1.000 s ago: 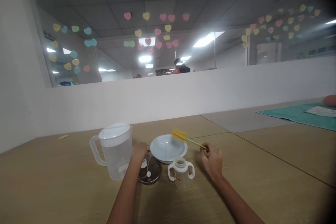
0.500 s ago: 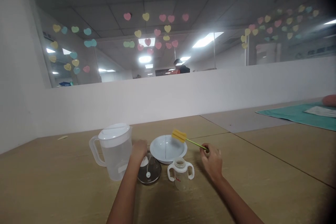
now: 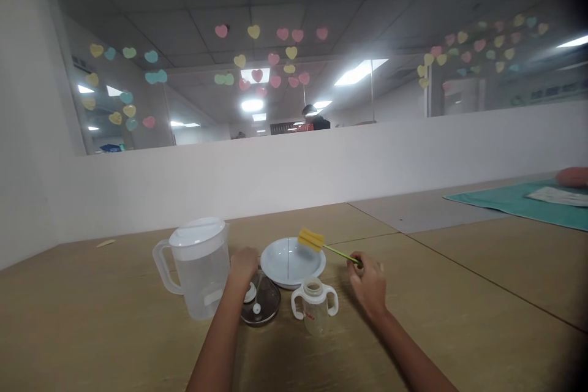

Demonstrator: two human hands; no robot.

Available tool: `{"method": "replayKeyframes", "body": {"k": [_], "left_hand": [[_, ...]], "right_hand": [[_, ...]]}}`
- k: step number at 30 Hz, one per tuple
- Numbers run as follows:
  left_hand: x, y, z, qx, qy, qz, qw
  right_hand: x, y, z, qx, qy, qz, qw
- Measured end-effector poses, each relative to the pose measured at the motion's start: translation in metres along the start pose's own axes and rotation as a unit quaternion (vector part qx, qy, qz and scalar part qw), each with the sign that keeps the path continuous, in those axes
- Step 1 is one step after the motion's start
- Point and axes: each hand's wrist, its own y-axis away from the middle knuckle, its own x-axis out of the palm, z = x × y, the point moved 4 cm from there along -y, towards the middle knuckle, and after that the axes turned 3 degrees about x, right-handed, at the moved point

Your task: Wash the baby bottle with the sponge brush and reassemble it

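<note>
My right hand [image 3: 369, 282] is closed around the green handle of a bottle brush [image 3: 311, 239]. The brush's yellow sponge head hangs over the far right part of a white bowl [image 3: 275, 272]. My left hand [image 3: 243, 266] is between the clear lidded pitcher [image 3: 202, 278] and the bowl, at the far edge of a dark shallow dish [image 3: 266, 316]. Its fingers are hidden behind the back of the hand. White bottle parts [image 3: 256, 308], one with a thin tube, lie in that dish. A clear baby bottle [image 3: 316, 312] with two white handles stands upright and uncapped in front of the bowl.
A teal cloth [image 3: 500, 196] with a white sheet on it lies at the far right, beside a pinkish object [image 3: 572, 177]. A small pale strip [image 3: 106, 243] rests at the left. Behind the table rises a white wall [image 3: 275, 171] below a window with heart stickers.
The view has shifted slightly, moving everything a little left in the picture. A white part beside my left wrist sits slightly lower in the dish. My right hand keeps hold of the bottle brush.
</note>
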Motion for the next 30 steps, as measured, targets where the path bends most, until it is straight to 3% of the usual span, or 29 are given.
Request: {"method": "replayKeyframes", "body": {"k": [3,8,10,13,16,20,24,26,30], "left_hand": [[-0.020,0.009,-0.009,0.029,0.023,-0.037,0.999],[-0.040,0.026,-0.047,0.142,0.102,-0.028,0.984],[-0.040,0.033,-0.067,0.193,0.126,-0.023,0.973],[-0.028,0.043,-0.094,0.262,0.136,0.042,0.955],[-0.016,0.048,-0.108,0.281,0.110,0.077,0.950],[-0.017,0.046,-0.109,0.309,0.111,0.062,0.942],[-0.031,0.040,-0.095,0.322,0.179,0.013,0.930],[-0.040,0.036,-0.086,0.322,0.222,-0.023,0.920],[-0.054,0.030,-0.068,0.307,0.260,-0.098,0.910]], "right_hand": [[-0.001,0.000,0.000,0.005,-0.005,-0.002,1.000],[-0.001,-0.001,0.001,0.010,-0.010,0.001,1.000],[-0.002,-0.001,0.001,0.013,-0.010,0.000,1.000],[-0.003,-0.001,0.000,0.017,-0.010,-0.001,1.000],[-0.005,-0.001,-0.001,0.027,-0.016,-0.005,0.999],[-0.007,-0.001,0.000,0.046,-0.033,-0.013,0.998],[-0.016,0.001,0.002,0.063,-0.070,-0.075,0.993],[-0.020,0.002,0.005,0.047,-0.091,-0.104,0.989],[-0.026,0.002,0.013,-0.017,-0.096,-0.107,0.990]]}}
